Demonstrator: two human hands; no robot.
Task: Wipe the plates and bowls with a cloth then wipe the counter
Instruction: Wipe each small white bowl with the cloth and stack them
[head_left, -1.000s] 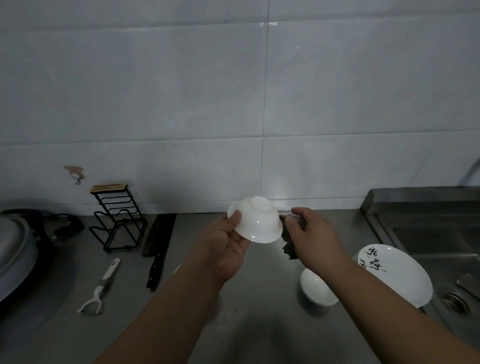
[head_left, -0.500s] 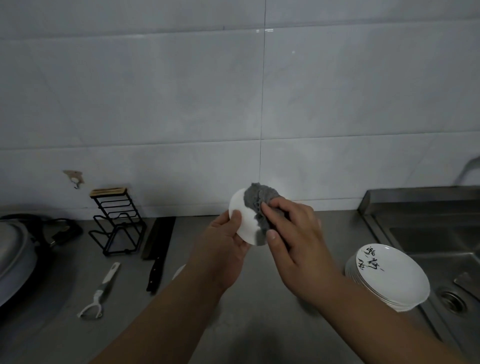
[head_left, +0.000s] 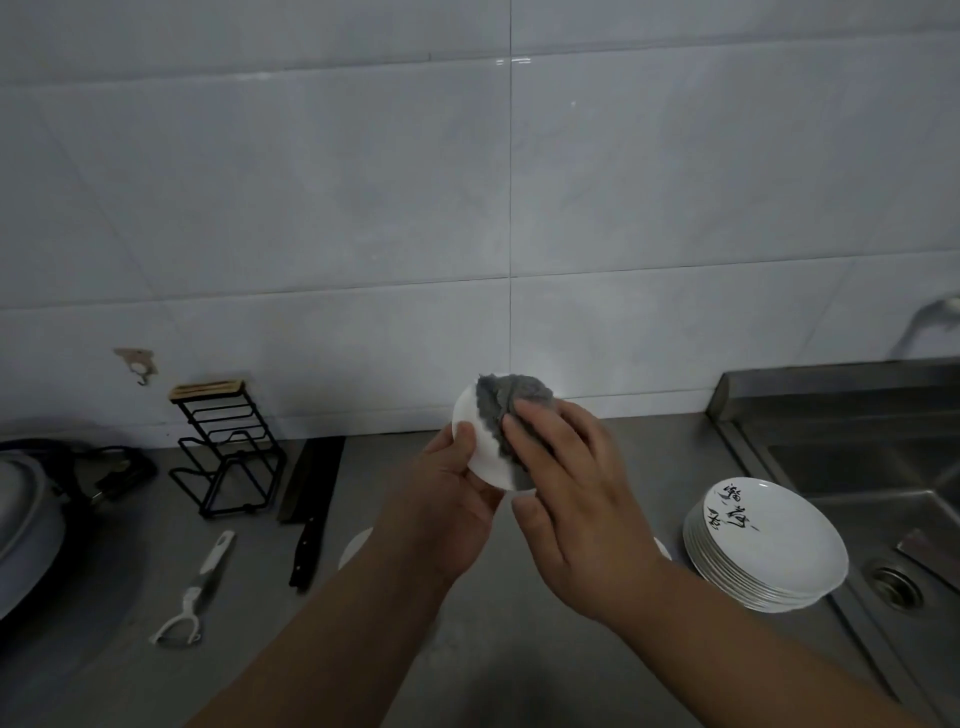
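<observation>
The steel tabletop (head_left: 597, 467) is lying bare of any cloth right now, so by the look of it the final counter wipe is not begun. Taking the sink (head_left: 852, 467) as our landmark: just to its left the stack of white plates (head_left: 769, 551) is sitting, the top one carrying black brush lettering; whether these are already wiped cannot be told from here. Further left of the sink, above the middle of the tabletop, the action is happening. The left hand (head_left: 447, 499) is gripping a small white bowl (head_left: 485, 452) by its rim, thumb over the edge, the bowl tipped up on its side. The right hand (head_left: 576, 493) is pressing a bunched grey cloth (head_left: 511, 402) into that bowl, fingers (head_left: 530, 415) closed down on the fabric. So a bowl is mid-wipe. Slivers of white crockery are peeking out beneath both forearms, too hidden to name. Far left of the sink, a black wire rack (head_left: 228, 452), a dark knife (head_left: 309, 493) and a white peeler (head_left: 195, 592) are lying idle. My read: crockery stage under way, tabletop still to come.
</observation>
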